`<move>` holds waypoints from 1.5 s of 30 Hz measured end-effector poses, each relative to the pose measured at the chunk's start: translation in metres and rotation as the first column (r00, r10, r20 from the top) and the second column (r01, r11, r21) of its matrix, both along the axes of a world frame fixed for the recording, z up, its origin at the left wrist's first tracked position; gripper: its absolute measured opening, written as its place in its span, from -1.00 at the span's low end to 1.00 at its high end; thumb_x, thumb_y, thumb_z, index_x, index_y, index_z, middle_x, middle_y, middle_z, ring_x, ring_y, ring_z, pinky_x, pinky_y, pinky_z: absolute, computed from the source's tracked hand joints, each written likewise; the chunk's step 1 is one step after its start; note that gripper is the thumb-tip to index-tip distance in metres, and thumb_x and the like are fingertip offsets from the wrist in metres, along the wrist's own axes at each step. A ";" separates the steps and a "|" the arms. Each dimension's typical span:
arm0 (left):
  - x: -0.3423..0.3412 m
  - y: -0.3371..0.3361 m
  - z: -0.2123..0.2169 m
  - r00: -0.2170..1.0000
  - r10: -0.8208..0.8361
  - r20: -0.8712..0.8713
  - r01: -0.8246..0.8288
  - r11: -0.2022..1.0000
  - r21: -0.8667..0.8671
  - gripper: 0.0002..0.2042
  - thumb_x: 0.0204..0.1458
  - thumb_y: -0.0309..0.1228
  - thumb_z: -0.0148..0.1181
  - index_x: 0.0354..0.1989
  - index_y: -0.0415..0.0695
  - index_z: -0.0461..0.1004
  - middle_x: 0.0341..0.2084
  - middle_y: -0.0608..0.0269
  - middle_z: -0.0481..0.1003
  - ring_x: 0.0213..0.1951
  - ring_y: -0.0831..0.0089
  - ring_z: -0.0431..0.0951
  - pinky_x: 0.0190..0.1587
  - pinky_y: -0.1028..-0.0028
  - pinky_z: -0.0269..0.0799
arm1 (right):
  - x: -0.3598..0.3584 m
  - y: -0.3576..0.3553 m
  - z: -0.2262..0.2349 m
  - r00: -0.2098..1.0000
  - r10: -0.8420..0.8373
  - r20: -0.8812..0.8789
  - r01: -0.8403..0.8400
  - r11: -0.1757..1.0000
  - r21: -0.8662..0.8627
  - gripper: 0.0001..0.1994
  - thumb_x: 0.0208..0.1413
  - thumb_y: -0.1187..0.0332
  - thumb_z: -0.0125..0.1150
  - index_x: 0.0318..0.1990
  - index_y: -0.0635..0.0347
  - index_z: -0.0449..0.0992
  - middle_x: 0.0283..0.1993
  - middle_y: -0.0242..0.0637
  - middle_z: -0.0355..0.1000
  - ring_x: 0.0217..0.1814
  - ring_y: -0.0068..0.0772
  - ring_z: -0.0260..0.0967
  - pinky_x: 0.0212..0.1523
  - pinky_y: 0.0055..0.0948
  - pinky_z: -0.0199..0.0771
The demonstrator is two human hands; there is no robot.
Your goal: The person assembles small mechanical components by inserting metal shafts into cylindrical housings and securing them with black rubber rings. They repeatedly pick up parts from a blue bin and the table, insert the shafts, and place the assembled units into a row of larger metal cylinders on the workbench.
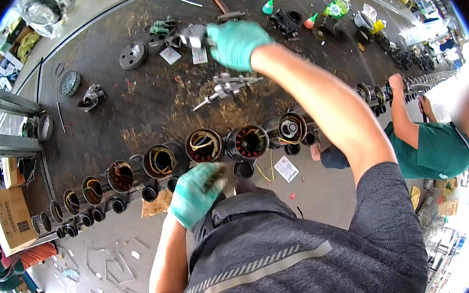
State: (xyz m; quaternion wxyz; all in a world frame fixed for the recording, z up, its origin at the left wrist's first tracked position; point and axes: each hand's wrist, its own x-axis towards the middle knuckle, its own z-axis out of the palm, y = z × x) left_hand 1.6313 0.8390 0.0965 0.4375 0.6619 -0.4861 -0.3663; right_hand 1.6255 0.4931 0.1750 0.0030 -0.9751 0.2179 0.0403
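My right hand (241,44), in a green glove, reaches over the dark workbench (155,109) beside small white packets (199,55) and a pale boxy piece (194,35). Its fingers are blurred, and whether they grip anything is hidden. Near my waist, my left hand (197,196) has curled fingers with dark, dirty tips; what they hold, if anything, does not show. Just beyond it stands a row of black cylindrical motor housings, among them one with yellow wires (204,145) and one with red-edged windings (247,142). A metal tool with a pointed rod (219,92) lies below my right hand.
A hammer (218,2), a green-capped bottle (269,6) and a red-tipped bottle (311,21) lie at the far side. A round plate (133,55) rests at left. On the right, a person in a green shirt (440,149) works along the same row. A cardboard box (12,219) stands left.
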 end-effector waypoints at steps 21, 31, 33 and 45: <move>-0.060 -0.152 -0.019 0.584 -0.533 0.612 0.185 0.822 0.539 -0.51 0.23 0.07 0.29 0.04 -0.11 0.71 0.64 -0.07 -0.08 0.63 -0.22 -0.17 0.59 -0.12 -0.06 | -0.310 0.093 -0.052 0.378 -0.799 0.469 -0.521 0.235 0.820 -0.22 0.01 0.70 0.29 0.43 0.08 0.21 -0.01 -0.18 0.51 -0.05 -0.49 0.50 -0.10 -0.53 0.57; -0.045 -0.157 -0.030 0.588 -0.611 0.530 0.327 0.779 0.536 -0.77 0.09 -0.29 0.45 -0.16 -0.14 0.74 0.63 -0.06 -0.05 0.58 -0.24 0.01 0.53 0.00 0.18 | -0.347 0.108 -0.067 0.416 -0.821 0.390 -0.590 0.083 0.803 -0.22 0.00 0.64 0.48 0.39 0.12 0.26 0.02 -0.19 0.51 0.00 -0.49 0.51 0.04 -0.44 0.58; -0.049 -0.157 -0.035 0.587 -0.573 0.572 0.298 0.810 0.505 -0.79 0.03 -0.34 0.49 -0.18 -0.11 0.74 0.59 -0.06 0.06 0.56 -0.21 0.05 0.52 0.02 0.22 | -0.348 0.112 -0.069 0.424 -0.823 0.377 -0.556 0.092 0.826 -0.24 -0.02 0.64 0.48 0.37 0.14 0.30 0.03 -0.20 0.51 0.02 -0.47 0.52 0.07 -0.41 0.57; -0.056 -0.154 -0.028 0.599 -0.476 0.644 0.241 0.874 0.422 -0.74 0.17 -0.18 0.38 -0.26 -0.15 0.73 0.47 0.03 0.28 0.56 -0.10 0.09 0.56 -0.13 -0.01 | -0.337 0.147 -0.065 0.355 -0.842 0.407 -0.493 0.200 0.846 -0.36 0.02 0.70 0.42 0.28 0.14 0.37 0.01 -0.26 0.51 0.09 -0.43 0.53 0.09 -0.42 0.60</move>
